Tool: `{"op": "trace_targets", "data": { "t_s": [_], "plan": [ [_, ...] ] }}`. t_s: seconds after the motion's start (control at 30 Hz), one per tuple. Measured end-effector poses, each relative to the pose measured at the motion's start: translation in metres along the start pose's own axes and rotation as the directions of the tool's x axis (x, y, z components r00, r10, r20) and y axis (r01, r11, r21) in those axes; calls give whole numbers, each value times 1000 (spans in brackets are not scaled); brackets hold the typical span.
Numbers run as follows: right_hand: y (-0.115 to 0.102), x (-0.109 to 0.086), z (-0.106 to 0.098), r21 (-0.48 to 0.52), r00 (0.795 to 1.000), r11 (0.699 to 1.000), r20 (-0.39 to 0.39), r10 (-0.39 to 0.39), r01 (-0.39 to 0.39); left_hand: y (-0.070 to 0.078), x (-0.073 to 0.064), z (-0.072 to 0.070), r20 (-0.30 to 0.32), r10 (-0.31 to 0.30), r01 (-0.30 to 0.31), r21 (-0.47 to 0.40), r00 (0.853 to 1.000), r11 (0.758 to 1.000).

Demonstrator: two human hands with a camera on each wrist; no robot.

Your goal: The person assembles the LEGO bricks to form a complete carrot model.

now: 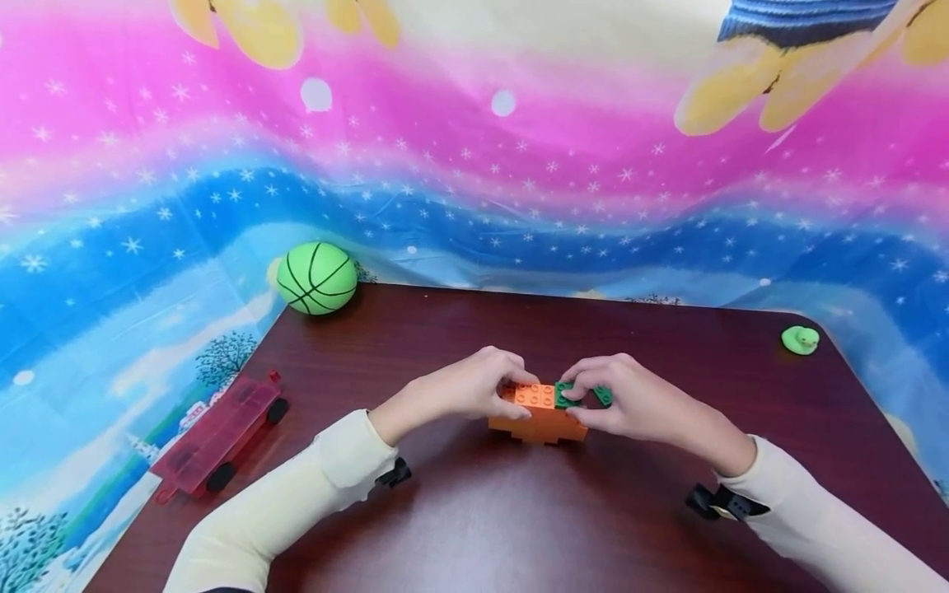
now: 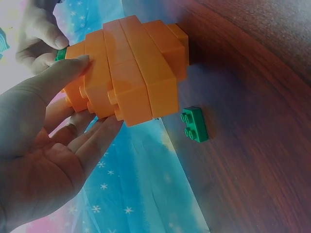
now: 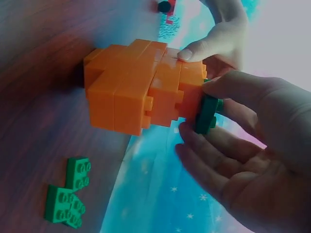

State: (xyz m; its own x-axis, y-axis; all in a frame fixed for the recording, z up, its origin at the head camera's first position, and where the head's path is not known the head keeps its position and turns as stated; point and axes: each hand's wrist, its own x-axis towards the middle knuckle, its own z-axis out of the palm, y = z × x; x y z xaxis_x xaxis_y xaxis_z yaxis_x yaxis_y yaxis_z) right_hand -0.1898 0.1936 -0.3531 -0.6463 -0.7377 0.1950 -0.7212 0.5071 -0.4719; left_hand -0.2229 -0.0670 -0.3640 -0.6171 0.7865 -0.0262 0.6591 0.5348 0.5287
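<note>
An orange toy-brick build (image 1: 537,425), stepped and wider at mid-height, stands on the table in front of me. My left hand (image 1: 478,385) grips its upper left side, thumb on the near face and fingers behind. At the top right end sits a green brick (image 3: 206,114), which my right hand (image 1: 630,395) pinches between thumb and fingers against the orange studs. Whether it is fully pressed on, I cannot tell. Loose green bricks (image 3: 77,173) lie on the tabletop beyond the build; one green brick (image 2: 195,124) also shows in the left wrist view.
A green ball (image 1: 317,278) with black lines sits at the table's back left corner. A translucent red toy cart (image 1: 222,432) with black wheels lies along the left edge. At the back right is a small green duck (image 1: 801,339). A printed cloth (image 1: 474,165) hangs behind the table (image 1: 519,527).
</note>
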Motion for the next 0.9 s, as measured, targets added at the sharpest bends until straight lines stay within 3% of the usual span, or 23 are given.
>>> {"op": "trace_targets", "data": {
  "t_s": [0.23,0.3,0.43,0.57,0.67,0.77,0.9],
  "plan": [
    [2,2,14,51,997,997,-61,54,-51,-6,1,-1,-5,21,-22,-28,1000,999],
    [1,3,15,44,996,998,-78,43,-40,-12,2,-3,5,37,-36,-59,999,998],
    [0,5,15,42,996,999,-83,26,-23,-29,6,-10,-2,9,-9,-95,1000,995],
    [0,5,14,46,997,999,-74,31,-28,-48,14,-13,-9,-67,67,6,998,998],
    [-1,4,13,49,997,998,-66,40,-37,-59,21,-7,56,-119,114,91,991,989],
    [-1,4,12,55,997,998,-59,43,-40,-65,26,1,143,-144,124,138,979,983],
    [-2,5,13,58,998,998,-54,41,-38,-65,26,9,182,-181,143,204,967,969]
  ]
}}
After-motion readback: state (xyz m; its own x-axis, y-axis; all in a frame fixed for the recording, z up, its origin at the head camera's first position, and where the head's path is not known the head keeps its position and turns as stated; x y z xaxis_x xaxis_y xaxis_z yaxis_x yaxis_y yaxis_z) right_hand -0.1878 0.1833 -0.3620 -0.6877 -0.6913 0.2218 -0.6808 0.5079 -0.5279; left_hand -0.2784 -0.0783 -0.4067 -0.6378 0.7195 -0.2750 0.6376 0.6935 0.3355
